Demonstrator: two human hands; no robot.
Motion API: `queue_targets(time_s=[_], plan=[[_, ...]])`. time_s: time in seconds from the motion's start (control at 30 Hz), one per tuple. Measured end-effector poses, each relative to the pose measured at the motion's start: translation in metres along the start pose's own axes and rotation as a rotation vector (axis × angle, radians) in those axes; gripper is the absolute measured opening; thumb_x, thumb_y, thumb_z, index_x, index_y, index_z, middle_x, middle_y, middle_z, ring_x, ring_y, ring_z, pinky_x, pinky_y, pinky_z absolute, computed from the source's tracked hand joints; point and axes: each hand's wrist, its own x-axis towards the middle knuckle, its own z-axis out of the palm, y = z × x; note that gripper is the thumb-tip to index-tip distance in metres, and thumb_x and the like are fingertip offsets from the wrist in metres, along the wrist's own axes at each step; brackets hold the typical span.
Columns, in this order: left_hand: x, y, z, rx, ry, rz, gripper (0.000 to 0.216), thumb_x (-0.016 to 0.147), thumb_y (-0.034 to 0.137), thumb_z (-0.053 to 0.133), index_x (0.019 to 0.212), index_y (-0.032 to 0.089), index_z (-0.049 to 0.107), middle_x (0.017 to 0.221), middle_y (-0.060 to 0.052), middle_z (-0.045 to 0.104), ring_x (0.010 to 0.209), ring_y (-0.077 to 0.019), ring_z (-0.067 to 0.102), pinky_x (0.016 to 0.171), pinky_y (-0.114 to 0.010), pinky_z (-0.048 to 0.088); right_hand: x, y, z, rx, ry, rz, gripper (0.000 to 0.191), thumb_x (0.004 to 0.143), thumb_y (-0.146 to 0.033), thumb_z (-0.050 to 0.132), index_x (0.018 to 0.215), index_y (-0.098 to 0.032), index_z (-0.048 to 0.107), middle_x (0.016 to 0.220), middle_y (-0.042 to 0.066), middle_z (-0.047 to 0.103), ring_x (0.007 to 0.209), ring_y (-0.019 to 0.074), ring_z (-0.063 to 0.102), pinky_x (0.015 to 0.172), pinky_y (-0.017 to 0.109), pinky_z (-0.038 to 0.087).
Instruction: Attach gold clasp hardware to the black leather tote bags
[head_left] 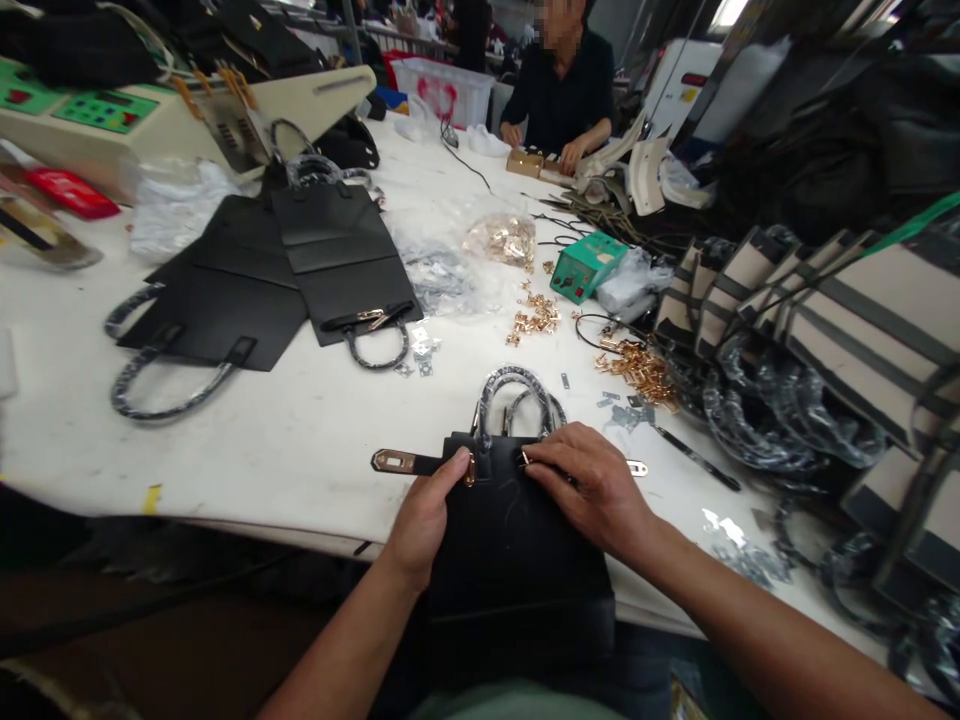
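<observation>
Black handbag lies at the near edge of the surface, directly in front of us, its front face up. Its top end is over the surface; its lower part reaches past the edge towards our body. Two plastic-wrapped handles arch away from us at the top.

Left hand: grip closed on the bag's left side, thumb on the front face beside a gold-coloured fitting near a handle base. The fingers beneath are hidden.

Right hand: grip narrow, thumb and forefinger pinching a small metal fitting near the bag's top edge. We cannot tell whether it is fastened to the leather.

A dark strap with a gold-coloured end plate juts out left of the bag; a similar plate shows beyond the right hand.

Beyond the bag we note two loose heaps of gold-coloured hardware, a green electrical box, and a clear bag of fittings. A black pen-like tool lies to the right, near stacked bags with beige panels.

On the left, further black handbags lie flat. Across the surface, a co-worker in a dark top has both hands near a small cardboard box.
</observation>
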Motion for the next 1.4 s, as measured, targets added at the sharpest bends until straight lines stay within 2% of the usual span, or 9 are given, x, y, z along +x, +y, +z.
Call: queue_targets(time_s=[0.23, 0.43, 0.63, 0.73, 0.87, 1.07, 1.23, 1.3, 1.4], plan=[[0.000, -0.001, 0.000, 0.030, 0.001, 0.033, 0.040, 0.085, 0.040, 0.065, 0.112, 0.011, 0.070, 0.107, -0.012, 0.074, 0.105, -0.0306, 0.067, 0.092, -0.041, 0.053, 0.006, -0.008, -0.005, -0.140, -0.070, -0.039, 0.019, 0.093, -0.030, 0.058, 0.106, -0.023, 0.070, 0.091, 0.004, 0.069, 0.084, 0.0182, 0.059, 0.079, 0.034, 0.043], [-0.003, -0.002, 0.001, 0.119, -0.013, 0.113, 0.040, 0.086, 0.041, 0.063, 0.110, 0.010, 0.071, 0.108, -0.013, 0.073, 0.109, -0.0316, 0.064, 0.098, -0.043, 0.048, 0.014, -0.021, -0.012, -0.307, -0.199, -0.062, 0.017, 0.094, -0.030, 0.055, 0.102, -0.025, 0.069, 0.086, 0.004, 0.067, 0.083, 0.0195, 0.058, 0.075, 0.034, 0.037], [-0.004, 0.000, -0.002, 0.192, -0.057, 0.209, 0.037, 0.088, 0.038, 0.062, 0.115, 0.014, 0.069, 0.122, -0.009, 0.068, 0.117, -0.0272, 0.060, 0.108, -0.038, 0.039, 0.020, -0.024, -0.016, -0.329, -0.311, -0.126, 0.018, 0.095, -0.026, 0.052, 0.103, -0.024, 0.068, 0.083, 0.004, 0.065, 0.081, 0.0187, 0.056, 0.075, 0.033, 0.035], [-0.004, 0.002, 0.000, 0.208, -0.071, 0.232, 0.037, 0.089, 0.039, 0.061, 0.115, 0.015, 0.070, 0.118, -0.009, 0.070, 0.113, -0.0275, 0.062, 0.105, -0.039, 0.041, 0.025, -0.022, -0.017, -0.313, -0.373, -0.174, 0.020, 0.096, -0.026, 0.049, 0.105, -0.023, 0.067, 0.084, 0.004, 0.065, 0.081, 0.0181, 0.055, 0.075, 0.032, 0.036], [-0.005, 0.002, 0.003, 0.219, -0.033, 0.289, 0.037, 0.087, 0.038, 0.063, 0.114, 0.015, 0.070, 0.114, -0.008, 0.072, 0.110, -0.0274, 0.063, 0.103, -0.038, 0.043, 0.029, -0.021, -0.018, -0.304, -0.385, -0.200, 0.021, 0.096, -0.026, 0.049, 0.105, -0.023, 0.067, 0.084, 0.005, 0.065, 0.080, 0.0176, 0.055, 0.074, 0.031, 0.037], [-0.002, 0.001, 0.003, 0.075, 0.023, 0.202, 0.042, 0.082, 0.042, 0.068, 0.113, 0.014, 0.070, 0.104, -0.008, 0.075, 0.098, -0.0272, 0.069, 0.096, -0.038, 0.047, 0.031, -0.016, -0.020, -0.237, -0.419, -0.254, 0.021, 0.096, -0.022, 0.048, 0.103, -0.021, 0.068, 0.082, 0.005, 0.064, 0.080, 0.0174, 0.056, 0.072, 0.029, 0.039], [0.004, -0.002, -0.005, 0.094, 0.102, 0.085, 0.047, 0.077, 0.048, 0.070, 0.105, 0.010, 0.074, 0.095, -0.011, 0.076, 0.091, -0.0288, 0.071, 0.091, -0.039, 0.051, 0.031, -0.014, -0.019, -0.276, -0.436, -0.308, 0.019, 0.094, -0.019, 0.050, 0.102, -0.021, 0.068, 0.082, 0.005, 0.064, 0.080, 0.0178, 0.054, 0.070, 0.030, 0.037], [0.005, -0.003, -0.007, 0.122, 0.124, 0.085, 0.047, 0.077, 0.049, 0.070, 0.104, 0.011, 0.074, 0.095, -0.010, 0.076, 0.091, -0.0284, 0.070, 0.092, -0.039, 0.051, 0.030, -0.015, -0.017, -0.338, -0.452, -0.329, 0.018, 0.094, -0.019, 0.050, 0.100, -0.020, 0.067, 0.081, 0.005, 0.062, 0.079, 0.0184, 0.052, 0.069, 0.030, 0.036], [0.006, -0.005, -0.007, 0.105, 0.085, 0.137, 0.046, 0.078, 0.047, 0.070, 0.107, 0.011, 0.073, 0.100, -0.009, 0.076, 0.098, -0.0266, 0.069, 0.098, -0.036, 0.047, 0.030, -0.019, -0.014, -0.402, -0.475, -0.328, 0.019, 0.093, -0.017, 0.049, 0.100, -0.019, 0.066, 0.081, 0.005, 0.061, 0.079, 0.0190, 0.051, 0.069, 0.031, 0.035]])
